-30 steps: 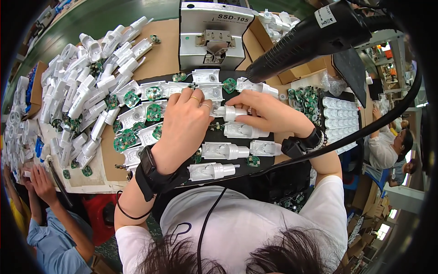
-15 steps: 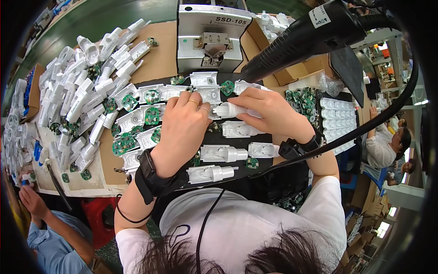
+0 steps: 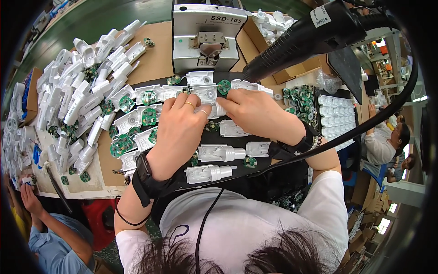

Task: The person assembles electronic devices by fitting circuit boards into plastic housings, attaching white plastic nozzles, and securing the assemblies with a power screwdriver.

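Left grip (image 3: 185, 121) and right grip (image 3: 260, 112) hold a white housing (image 3: 220, 109)

The left hand (image 3: 185, 121) and the right hand (image 3: 260, 112) are meeting over a black mat (image 3: 212, 139), where the right fingers are gripping a white housing (image 3: 219, 110) and the left ones are bending close against it, though they are hiding too much to show how firmly they are holding. Other open housings and green circuit boards (image 3: 122, 145) are lying around them, while a metal machine (image 3: 207, 45) is standing beyond and a black nozzle (image 3: 296, 43) is slanting in from the upper right.
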A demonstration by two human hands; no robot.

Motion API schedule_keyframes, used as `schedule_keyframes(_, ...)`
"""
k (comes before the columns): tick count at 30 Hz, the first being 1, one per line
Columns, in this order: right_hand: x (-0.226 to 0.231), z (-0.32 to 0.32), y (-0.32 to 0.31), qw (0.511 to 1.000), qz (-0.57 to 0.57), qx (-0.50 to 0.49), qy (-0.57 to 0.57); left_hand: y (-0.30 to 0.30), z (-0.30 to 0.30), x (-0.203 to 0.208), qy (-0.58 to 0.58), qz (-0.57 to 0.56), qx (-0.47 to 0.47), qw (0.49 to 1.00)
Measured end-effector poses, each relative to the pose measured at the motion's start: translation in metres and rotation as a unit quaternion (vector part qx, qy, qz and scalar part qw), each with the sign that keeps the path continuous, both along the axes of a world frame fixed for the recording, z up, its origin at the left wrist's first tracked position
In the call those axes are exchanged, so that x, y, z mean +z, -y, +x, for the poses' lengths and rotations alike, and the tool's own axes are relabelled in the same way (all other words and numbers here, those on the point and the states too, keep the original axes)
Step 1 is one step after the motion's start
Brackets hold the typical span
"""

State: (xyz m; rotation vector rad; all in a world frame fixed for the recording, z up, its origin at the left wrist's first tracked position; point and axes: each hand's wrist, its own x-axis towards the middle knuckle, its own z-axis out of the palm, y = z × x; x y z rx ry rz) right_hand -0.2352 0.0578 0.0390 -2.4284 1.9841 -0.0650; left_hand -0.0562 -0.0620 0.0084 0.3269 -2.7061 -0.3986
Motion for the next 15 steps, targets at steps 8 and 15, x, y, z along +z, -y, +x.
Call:
schedule_keyframes(8,0.006,-0.009,-0.006,0.999,-0.011,-0.027,0.032,-0.005,0.000,0.008,0.022,-0.028,-0.018,0.999)
schedule_keyframes(15,0.053,-0.094,-0.027,0.963,0.019,-0.149,0.225,-0.007,0.004,0.005,0.027,-0.033,-0.005,0.999)
